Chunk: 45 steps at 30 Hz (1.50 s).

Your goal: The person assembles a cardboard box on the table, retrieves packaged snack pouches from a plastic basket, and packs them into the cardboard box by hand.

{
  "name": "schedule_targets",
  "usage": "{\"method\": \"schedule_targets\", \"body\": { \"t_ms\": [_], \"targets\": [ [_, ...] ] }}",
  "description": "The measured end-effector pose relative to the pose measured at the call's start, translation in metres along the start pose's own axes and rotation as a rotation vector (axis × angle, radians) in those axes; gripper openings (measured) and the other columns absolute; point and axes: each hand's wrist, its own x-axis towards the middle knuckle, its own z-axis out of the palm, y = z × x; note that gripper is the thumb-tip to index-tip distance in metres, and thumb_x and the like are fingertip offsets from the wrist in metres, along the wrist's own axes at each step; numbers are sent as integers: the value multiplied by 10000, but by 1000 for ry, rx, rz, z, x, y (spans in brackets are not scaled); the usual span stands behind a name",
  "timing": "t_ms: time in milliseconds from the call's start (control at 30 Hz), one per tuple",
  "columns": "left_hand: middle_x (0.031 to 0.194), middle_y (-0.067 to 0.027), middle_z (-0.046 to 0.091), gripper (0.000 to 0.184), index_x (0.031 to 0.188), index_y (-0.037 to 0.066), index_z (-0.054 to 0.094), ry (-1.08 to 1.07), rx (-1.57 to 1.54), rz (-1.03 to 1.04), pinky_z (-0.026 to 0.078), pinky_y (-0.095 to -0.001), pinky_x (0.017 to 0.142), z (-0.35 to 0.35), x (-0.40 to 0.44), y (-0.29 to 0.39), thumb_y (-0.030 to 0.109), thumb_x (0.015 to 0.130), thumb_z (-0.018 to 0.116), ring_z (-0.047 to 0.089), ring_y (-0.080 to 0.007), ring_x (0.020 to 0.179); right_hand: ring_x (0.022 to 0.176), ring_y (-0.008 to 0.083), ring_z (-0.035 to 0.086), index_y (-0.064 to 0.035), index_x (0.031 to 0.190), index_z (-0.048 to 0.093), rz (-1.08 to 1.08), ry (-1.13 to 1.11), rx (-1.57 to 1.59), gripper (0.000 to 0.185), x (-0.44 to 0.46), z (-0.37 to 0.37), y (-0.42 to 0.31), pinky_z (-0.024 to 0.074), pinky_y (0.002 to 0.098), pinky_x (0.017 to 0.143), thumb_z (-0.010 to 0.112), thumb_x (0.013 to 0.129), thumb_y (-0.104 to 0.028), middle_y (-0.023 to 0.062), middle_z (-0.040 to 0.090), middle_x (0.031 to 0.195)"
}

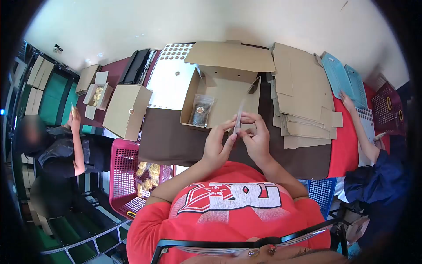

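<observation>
A thin clear plastic pouch (238, 122), seen edge-on, is pinched between the fingertips of my left hand (218, 143) and my right hand (256, 138). What is inside it cannot be made out. Both hands are above the near edge of an open cardboard box (224, 94). In the box's left part lies a clear pouch with dark contents and a round sticker (201, 110). The box's lid flap (228, 56) is folded back toward the wall.
Sticker sheets (167, 83) and a closed box (127, 110) lie left; flattened cardboard (303, 88) is stacked right. A maroon basket (121, 174) holds pouches at lower left. One person stands left; another at right reaches to blue trays (338, 75).
</observation>
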Motion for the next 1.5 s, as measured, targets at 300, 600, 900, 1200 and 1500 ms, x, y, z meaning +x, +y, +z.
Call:
{"method": "schedule_targets", "body": {
  "t_ms": [300,600,900,1200,1500],
  "targets": [
    [999,-163,634,99,961,10,570,62,-182,-137,467,-357,804,7,-2,-5,86,937,511,601,-294,837,894,149,538,-26,1029,583,-87,151,-196,536,10,-7,12,450,295,729,874,613,-200,58,572,948],
    [670,-73,560,144,831,60,602,131,252,73,398,-405,891,-25,19,0,152,922,538,555,-269,657,672,218,611,-83,871,701,-339,-107,-497,143,10,-44,-20,489,322,800,750,739,-109,86,649,734],
    [1185,-149,537,372,1181,22,439,267,101,113,396,-387,959,-13,24,-8,152,883,619,533,-265,1062,738,148,663,-9,1008,677,-52,28,-237,165,15,-29,-17,523,287,739,627,882,-102,82,690,810],
    [1209,-160,567,342,1241,-30,479,58,-528,-288,455,-335,909,13,3,-4,185,976,501,581,-206,1056,855,131,633,-6,1142,608,-126,-170,69,290,1,-6,-9,525,263,719,635,899,-163,108,633,1005],
    [915,-71,655,290,1019,-18,594,216,-414,-279,474,-274,797,8,3,-23,222,1013,430,600,-120,881,713,66,558,-20,947,539,-69,209,-18,196,12,-3,18,443,205,618,689,850,-104,40,592,831]
  ]
}}
